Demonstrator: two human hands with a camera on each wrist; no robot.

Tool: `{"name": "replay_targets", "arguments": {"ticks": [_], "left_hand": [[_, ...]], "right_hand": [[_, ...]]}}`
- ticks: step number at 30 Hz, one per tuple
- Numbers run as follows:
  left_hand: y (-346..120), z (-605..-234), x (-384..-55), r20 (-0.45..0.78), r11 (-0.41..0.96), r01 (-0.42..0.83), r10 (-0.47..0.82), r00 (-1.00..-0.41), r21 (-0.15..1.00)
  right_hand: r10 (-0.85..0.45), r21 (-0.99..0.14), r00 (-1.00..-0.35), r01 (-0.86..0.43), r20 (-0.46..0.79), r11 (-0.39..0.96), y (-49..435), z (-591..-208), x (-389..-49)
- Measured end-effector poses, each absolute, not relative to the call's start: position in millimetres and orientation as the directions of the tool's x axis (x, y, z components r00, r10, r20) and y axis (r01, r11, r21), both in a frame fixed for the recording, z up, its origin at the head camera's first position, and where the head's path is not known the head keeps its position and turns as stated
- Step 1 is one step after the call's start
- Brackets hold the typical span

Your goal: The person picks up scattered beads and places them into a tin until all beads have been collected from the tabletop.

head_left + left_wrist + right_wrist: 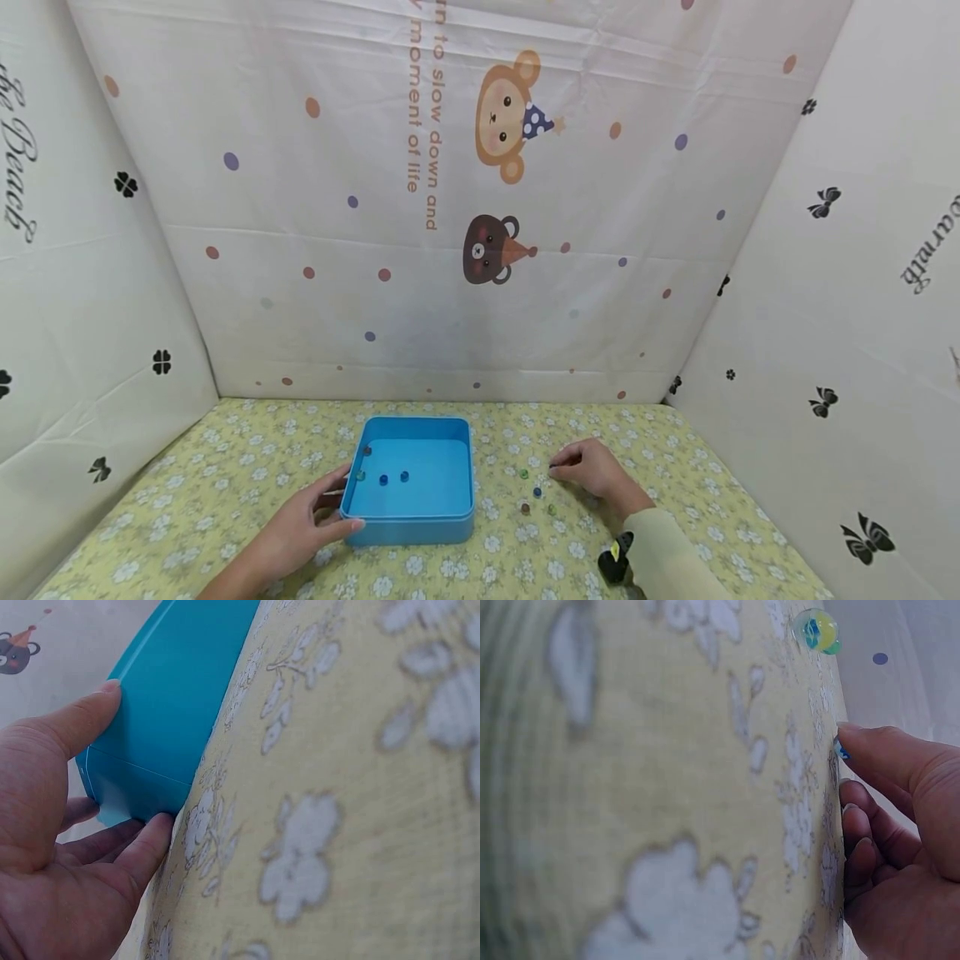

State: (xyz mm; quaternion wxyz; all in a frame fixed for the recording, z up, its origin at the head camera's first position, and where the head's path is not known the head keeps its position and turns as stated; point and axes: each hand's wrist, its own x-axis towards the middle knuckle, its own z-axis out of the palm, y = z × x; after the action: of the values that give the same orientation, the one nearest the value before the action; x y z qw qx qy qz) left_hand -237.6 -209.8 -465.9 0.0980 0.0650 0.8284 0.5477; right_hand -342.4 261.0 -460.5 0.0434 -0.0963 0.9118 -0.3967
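Observation:
A square blue box (408, 531) without a lid stands on the flowered cloth. My left hand (303, 521) grips its left front corner, thumb on the front wall and fingers along the left side; the left wrist view shows this hand (82, 825) against the box wall (180, 682). Inside the box lie several small marbles, among them a dark blue marble (384, 480) and a reddish one (367, 451). To the right of the box, my right hand (592, 471) pinches a blue-and-clear marble (841, 748) at the cloth, partly hidden by the thumb.
Several loose marbles lie between box and right hand: a green marble (524, 473), a blue marble (537, 492), a brown marble (525, 507) and another green one (552, 508). Printed white curtains (420, 333) enclose the table (262, 450) at the back and sides.

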Motion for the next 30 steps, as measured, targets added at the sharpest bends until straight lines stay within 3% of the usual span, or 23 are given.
{"name": "replay_targets", "arguments": {"ticks": [30], "left_hand": [[-209.7,-464.9,-236.6,-0.104,0.379,-0.011,0.225,-0.969,0.925]], "right_hand": [[-0.184,-0.724,-0.983,-0.113,-0.020,0.680,262.6,-463.1,-342.9]]}}
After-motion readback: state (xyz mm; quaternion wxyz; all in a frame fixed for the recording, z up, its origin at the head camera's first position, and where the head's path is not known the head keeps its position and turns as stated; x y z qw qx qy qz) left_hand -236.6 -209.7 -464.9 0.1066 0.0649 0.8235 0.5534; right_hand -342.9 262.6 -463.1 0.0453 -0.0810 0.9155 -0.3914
